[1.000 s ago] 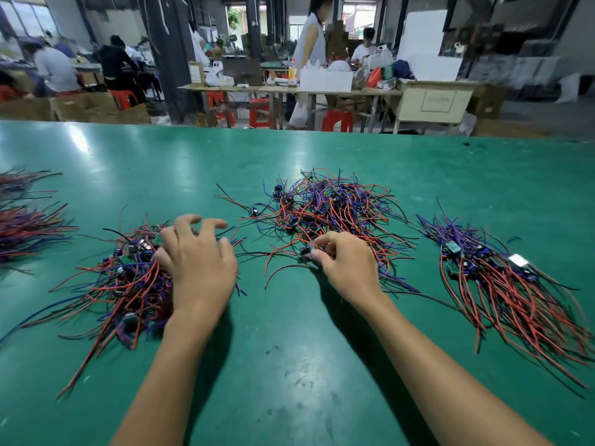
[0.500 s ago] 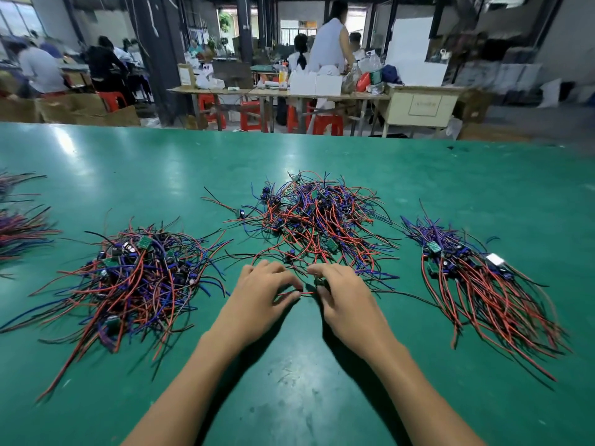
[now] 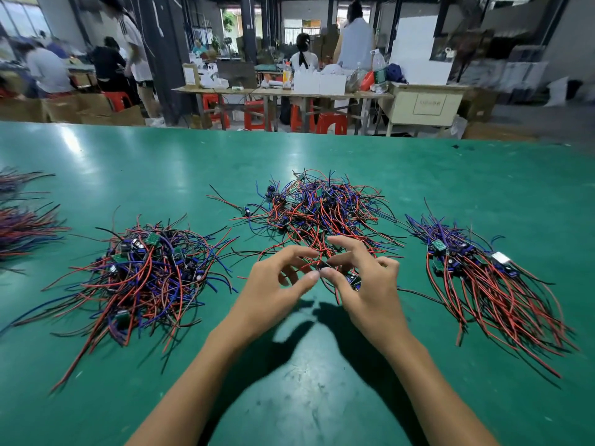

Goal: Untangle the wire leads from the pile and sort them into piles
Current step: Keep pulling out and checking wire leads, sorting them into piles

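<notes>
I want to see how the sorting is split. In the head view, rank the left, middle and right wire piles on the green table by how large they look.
1. Left pile, widest spread, though nearer the camera.
2. Middle pile and right pile look too alike to rank; the hands hide the middle pile's near edge.

Bare green table (image 3: 302, 397) lies open between the two forearms and right down to the near edge. The left hand (image 3: 273, 294) and right hand (image 3: 367, 291) meet at the near fringe of the tangled middle pile (image 3: 325, 207), blocking that front gap. The left pile (image 3: 145, 275) and the right pile (image 3: 492, 284) hem in either side, stray wires spilling into the lanes between. Beyond the middle pile, open table to the far edge.
</notes>
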Demonstrator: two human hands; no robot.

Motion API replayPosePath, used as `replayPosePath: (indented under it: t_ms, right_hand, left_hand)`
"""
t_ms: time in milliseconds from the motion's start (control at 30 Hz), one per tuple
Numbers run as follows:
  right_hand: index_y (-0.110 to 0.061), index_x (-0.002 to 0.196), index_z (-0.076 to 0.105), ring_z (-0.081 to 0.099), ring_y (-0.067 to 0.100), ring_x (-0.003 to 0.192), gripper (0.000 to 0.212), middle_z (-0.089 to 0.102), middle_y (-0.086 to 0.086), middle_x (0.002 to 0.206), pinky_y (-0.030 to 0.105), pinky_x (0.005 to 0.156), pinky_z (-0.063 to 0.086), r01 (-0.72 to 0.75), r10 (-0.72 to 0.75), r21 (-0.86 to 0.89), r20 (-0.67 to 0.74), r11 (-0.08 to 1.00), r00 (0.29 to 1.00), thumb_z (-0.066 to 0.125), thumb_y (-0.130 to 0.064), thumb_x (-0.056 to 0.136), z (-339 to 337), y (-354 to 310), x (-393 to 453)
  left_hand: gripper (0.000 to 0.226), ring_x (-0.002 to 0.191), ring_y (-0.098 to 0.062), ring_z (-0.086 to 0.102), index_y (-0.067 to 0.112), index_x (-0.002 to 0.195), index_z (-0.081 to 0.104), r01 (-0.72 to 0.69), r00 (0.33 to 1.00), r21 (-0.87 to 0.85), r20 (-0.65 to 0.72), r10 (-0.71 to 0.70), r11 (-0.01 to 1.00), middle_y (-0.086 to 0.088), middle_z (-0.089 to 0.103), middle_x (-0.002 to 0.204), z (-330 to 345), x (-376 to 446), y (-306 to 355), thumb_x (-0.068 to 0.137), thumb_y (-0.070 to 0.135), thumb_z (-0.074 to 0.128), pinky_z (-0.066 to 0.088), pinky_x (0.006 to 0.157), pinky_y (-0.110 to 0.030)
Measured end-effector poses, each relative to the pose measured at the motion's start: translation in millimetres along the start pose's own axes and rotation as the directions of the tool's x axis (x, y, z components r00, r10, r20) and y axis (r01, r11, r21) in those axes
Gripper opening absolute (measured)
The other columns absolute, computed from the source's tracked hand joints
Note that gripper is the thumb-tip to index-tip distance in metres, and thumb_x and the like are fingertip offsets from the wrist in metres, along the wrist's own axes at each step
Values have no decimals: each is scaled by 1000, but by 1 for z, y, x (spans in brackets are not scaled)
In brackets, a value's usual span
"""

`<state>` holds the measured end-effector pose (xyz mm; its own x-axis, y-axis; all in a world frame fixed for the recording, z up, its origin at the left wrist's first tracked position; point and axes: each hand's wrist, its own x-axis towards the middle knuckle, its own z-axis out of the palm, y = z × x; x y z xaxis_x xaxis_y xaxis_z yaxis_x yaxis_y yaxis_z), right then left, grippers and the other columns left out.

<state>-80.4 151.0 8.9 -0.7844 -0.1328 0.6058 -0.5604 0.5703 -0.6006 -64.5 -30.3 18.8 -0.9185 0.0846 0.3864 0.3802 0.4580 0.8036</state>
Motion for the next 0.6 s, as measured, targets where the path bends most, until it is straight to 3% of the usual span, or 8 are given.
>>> replayPosePath:
  t_ms: [100,167,233,333,467,600]
  right_hand:
    - [-34,135,54,64,-1,102,43,72,-18,104,31,100,33,37,-40,46,68,998,997,69,-23,96,-4,-2,2]
    - [-31,137,54,64,2,109,41,72,-18,108,31,101,33,34,-38,50,99,998,994,65,-22,99,-5,-3,4]
    - [-31,138,53,62,1,107,36,72,-17,106,30,98,32,20,-22,21,88,1000,996,56,-27,103,-4,-4,4]
    - [-31,135,56,59,5,96,34,72,-15,98,27,92,29,-22,19,-72,-33,997,999,42,-29,104,-8,-3,4]
    - [-31,124,62,62,15,90,29,67,-12,87,26,89,26,-96,78,-118,-153,988,985,52,-23,98,-17,2,6]
    - [-31,120,62,63,18,86,23,66,-9,83,29,88,30,-130,119,-68,-152,989,981,56,-22,100,-18,5,7]
  left_hand:
    - [24,56,-1,47,30,111,75,-25,999,-86,-31,22,996,20,72,87,3,0,10,87,32,78,37,56,-14]
    - [15,54,-1,42,29,102,79,-32,997,-81,-72,27,996,16,74,84,4,1,13,86,31,78,34,55,-17]
    - [10,59,0,54,24,97,80,0,992,-124,-126,-16,992,10,77,80,3,3,14,88,22,77,39,58,-18]
    - [9,70,-1,69,22,93,79,81,958,-296,-239,-156,952,3,77,75,-3,6,15,90,14,74,50,71,-12]
    - [7,69,4,68,19,92,77,132,920,-404,-291,-264,905,5,77,72,-14,8,11,92,15,71,49,72,-6]
    - [9,63,7,63,16,98,77,115,905,-395,-336,-260,912,7,76,72,-18,10,14,94,17,70,43,62,-4]
